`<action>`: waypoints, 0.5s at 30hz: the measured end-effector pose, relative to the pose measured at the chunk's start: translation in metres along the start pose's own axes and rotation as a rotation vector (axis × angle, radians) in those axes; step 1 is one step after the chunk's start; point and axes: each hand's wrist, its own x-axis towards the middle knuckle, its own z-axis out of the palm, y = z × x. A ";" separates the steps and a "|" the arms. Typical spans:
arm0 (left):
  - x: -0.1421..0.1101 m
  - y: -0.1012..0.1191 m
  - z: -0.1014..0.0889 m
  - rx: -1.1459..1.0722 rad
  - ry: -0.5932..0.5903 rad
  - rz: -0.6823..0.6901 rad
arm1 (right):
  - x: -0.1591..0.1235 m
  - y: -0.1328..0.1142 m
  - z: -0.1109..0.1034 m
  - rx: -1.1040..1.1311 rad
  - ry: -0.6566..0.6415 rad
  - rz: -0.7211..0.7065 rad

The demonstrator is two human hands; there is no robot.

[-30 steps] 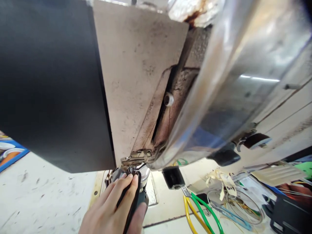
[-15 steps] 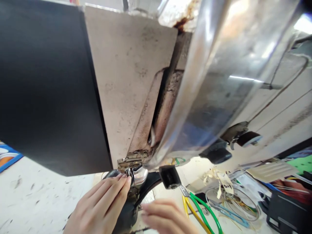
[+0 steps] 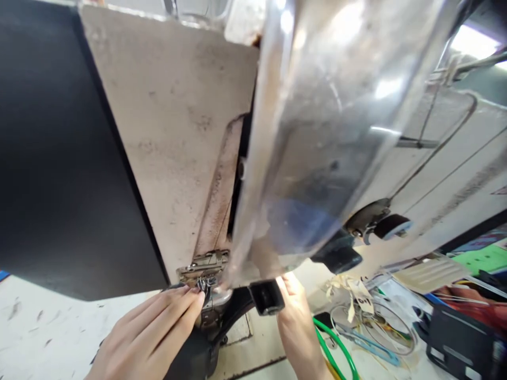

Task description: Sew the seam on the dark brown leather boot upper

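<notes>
My left hand [image 3: 154, 330] is at the presser foot [image 3: 208, 285] of a sewing machine [image 3: 158, 132], lower centre. Its fingers are pressed together, with their tips against the metal parts. The thumb is hidden, and I cannot make out what the fingers hold. Dark material [image 3: 188, 356] shows under and beside this hand. My right hand [image 3: 297, 322] reaches up behind a black block [image 3: 267, 297] at the bottom of a clear plastic cover [image 3: 309, 169]. Its fingers are mostly hidden by the block and cover. A thread runs down to the needle area.
Scissors with green handles [image 3: 338, 348] lie right of my right hand. Beyond them are blue thread snips [image 3: 376, 345], looped cords, a paper tag [image 3: 361, 296] and a black plastic box [image 3: 461, 338]. A dark panel [image 3: 71, 158] blocks the upper left.
My right hand has moved from low in front, over the scissors, up and away behind the black block. My left hand stays at the presser foot. The view has shifted slightly.
</notes>
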 end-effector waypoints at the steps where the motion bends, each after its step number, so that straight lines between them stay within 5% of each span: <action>1: 0.000 -0.001 0.000 -0.040 0.023 -0.021 | -0.002 0.001 -0.001 -0.010 -0.022 0.030; 6: 0.011 -0.003 -0.006 -0.144 0.108 -0.073 | -0.007 0.008 -0.005 0.079 0.008 0.103; 15: 0.028 0.013 -0.004 0.010 0.141 -0.067 | 0.020 -0.005 0.010 0.226 -0.071 0.076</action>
